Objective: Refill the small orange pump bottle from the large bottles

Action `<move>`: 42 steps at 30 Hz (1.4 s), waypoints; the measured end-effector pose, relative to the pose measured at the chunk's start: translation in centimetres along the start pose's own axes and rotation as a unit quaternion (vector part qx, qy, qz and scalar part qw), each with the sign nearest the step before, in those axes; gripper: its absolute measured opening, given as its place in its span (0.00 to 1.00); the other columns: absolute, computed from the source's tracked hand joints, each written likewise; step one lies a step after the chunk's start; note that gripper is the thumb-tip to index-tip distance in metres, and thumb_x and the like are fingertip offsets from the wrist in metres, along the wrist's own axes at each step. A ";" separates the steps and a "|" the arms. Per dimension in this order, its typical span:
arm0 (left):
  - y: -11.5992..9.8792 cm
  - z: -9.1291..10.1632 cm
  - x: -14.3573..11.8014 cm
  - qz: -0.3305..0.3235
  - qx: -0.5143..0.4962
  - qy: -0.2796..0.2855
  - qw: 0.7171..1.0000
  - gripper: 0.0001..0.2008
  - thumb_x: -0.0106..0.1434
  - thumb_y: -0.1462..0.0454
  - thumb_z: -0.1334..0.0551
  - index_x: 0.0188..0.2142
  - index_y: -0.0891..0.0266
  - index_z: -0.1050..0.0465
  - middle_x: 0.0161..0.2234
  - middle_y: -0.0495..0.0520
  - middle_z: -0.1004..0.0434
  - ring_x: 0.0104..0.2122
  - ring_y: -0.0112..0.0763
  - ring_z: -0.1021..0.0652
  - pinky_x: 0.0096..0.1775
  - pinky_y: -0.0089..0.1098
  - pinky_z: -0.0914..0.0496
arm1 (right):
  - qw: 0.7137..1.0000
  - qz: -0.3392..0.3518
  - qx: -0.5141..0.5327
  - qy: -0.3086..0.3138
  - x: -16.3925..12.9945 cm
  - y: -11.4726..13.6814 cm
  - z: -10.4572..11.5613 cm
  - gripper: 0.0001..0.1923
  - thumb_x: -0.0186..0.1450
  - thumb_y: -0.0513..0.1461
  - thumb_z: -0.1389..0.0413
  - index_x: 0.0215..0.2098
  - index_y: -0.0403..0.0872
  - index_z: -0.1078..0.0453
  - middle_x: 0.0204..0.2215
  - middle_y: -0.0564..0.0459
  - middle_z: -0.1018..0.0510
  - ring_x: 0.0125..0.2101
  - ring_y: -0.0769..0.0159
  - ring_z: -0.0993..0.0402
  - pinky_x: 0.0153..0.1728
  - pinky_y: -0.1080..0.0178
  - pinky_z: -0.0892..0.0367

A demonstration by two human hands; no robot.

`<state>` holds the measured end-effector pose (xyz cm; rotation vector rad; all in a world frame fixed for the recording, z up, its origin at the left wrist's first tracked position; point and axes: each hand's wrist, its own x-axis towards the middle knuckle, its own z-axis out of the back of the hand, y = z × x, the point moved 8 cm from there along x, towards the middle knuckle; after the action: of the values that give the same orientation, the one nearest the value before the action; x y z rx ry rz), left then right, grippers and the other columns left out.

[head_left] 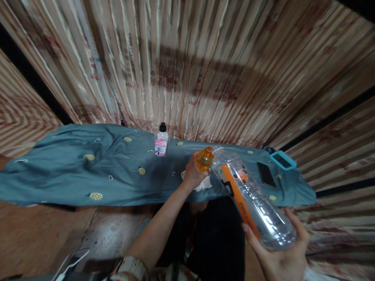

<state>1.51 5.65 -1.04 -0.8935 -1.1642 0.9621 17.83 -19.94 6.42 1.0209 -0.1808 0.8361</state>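
The bottle (258, 207) lies tilted between the two hands, above the near edge of the table. Its base rests in the right hand (283, 249), low at the right, and its neck points up and left to the left hand (193, 173). The right hand is cupped under the base, palm up, fingers curled around both sides. The left arm reaches forward from the lower middle, and its hand is closed on the orange cap (204, 158) at the bottle's mouth. A white tissue (203, 183) is pressed under this hand; I cannot tell if the fingers grip it.

The bottle is big, of clear ribbed plastic, with an orange strip along its side. The cap is shiny and rounded. The table wears a teal cloth (73, 171), wrinkled, with small yellow spots. On it stand a small bottle (161, 140) with black top and pink label, and at the right lie a dark phone (266, 174) and a blue-framed device (283, 160).
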 end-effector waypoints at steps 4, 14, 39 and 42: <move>-0.2 0.0 0.0 -0.005 -0.001 0.001 1.000 0.34 0.45 0.72 0.31 0.51 0.59 0.40 0.47 0.55 0.23 0.45 0.41 0.20 0.47 0.41 0.25 | 1.000 0.003 -0.002 -0.001 0.0 0.0 0.1 0.62 0.40 0.62 0.33 0.64 0.41 0.43 0.51 0.36 0.30 0.49 0.39 0.30 0.52 0.33 0.38; -0.2 0.0 -0.1 -0.007 0.002 -0.001 1.000 0.34 0.45 0.71 0.31 0.51 0.57 0.41 0.47 0.54 0.23 0.44 0.41 0.19 0.46 0.41 0.25 | 1.000 0.012 0.000 -0.013 0.1 0.0 0.1 0.61 0.39 0.62 0.33 0.64 0.43 0.42 0.49 0.39 0.29 0.49 0.40 0.30 0.53 0.34 0.39; 0.0 0.0 0.1 -0.001 -0.010 0.001 1.000 0.35 0.45 0.73 0.31 0.51 0.56 0.39 0.48 0.53 0.23 0.46 0.41 0.20 0.48 0.42 0.25 | 1.000 0.010 -0.014 -0.002 0.3 0.1 0.2 0.62 0.39 0.63 0.33 0.64 0.41 0.42 0.47 0.39 0.29 0.47 0.40 0.29 0.51 0.34 0.37; 0.0 0.0 0.1 -0.004 -0.002 -0.001 1.000 0.34 0.45 0.73 0.31 0.51 0.57 0.40 0.49 0.55 0.23 0.47 0.42 0.20 0.48 0.43 0.25 | 1.000 -0.003 -0.018 0.000 0.4 -0.1 0.3 0.63 0.38 0.63 0.33 0.64 0.42 0.43 0.47 0.38 0.28 0.44 0.40 0.27 0.49 0.34 0.36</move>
<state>1.54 5.70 -1.02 -0.8895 -1.1708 0.9546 18.21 -19.98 6.67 0.9869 -0.1928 0.8236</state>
